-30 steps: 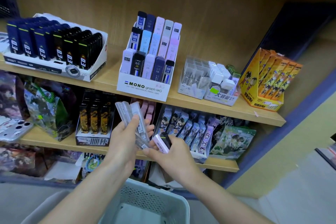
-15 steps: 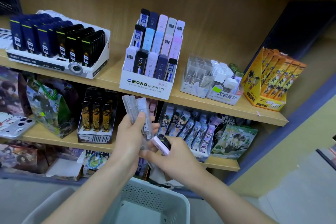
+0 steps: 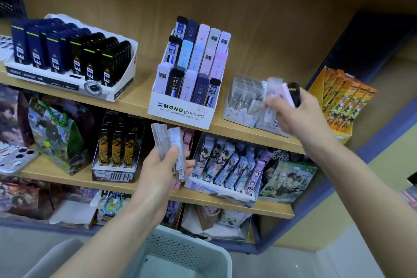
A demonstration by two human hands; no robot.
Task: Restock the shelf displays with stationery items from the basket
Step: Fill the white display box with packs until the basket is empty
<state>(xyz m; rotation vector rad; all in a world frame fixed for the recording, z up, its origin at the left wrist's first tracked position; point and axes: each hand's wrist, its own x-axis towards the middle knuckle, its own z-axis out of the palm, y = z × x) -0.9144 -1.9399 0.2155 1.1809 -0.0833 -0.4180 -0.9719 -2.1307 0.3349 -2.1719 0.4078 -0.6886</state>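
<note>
- The right hand (image 3: 293,117) was clenched round three slim oblong boxes: a frosted clear case (image 3: 274,88), a pale pink case (image 3: 285,92) and a black case with a lime band (image 3: 295,95). All were hard, smooth plastic and blurred in the view.
- The left hand (image 3: 158,171) had its fingers (image 3: 189,163) wrapped about a fan of translucent plastic lead cases (image 3: 167,140), flat and square-edged, held upright below the upper shelf.
- The right hand's load hovered just beside the clear plastic display tray (image 3: 242,97), which already held rows of similar see-through cases; I judged one was about to go in.
- Nothing from either hand had been set down, so by my reckoning both handfuls remained to be shelved.
- The white cardboard MONO display box (image 3: 180,111), stepped in tiers, looked full of glossy pastel and dark cases.
- Both displays stood on the light wood-grain upper shelf (image 3: 135,99).
- The pale grey perforated plastic basket (image 3: 180,253) sat low in front; I could not tell what it held.
</note>
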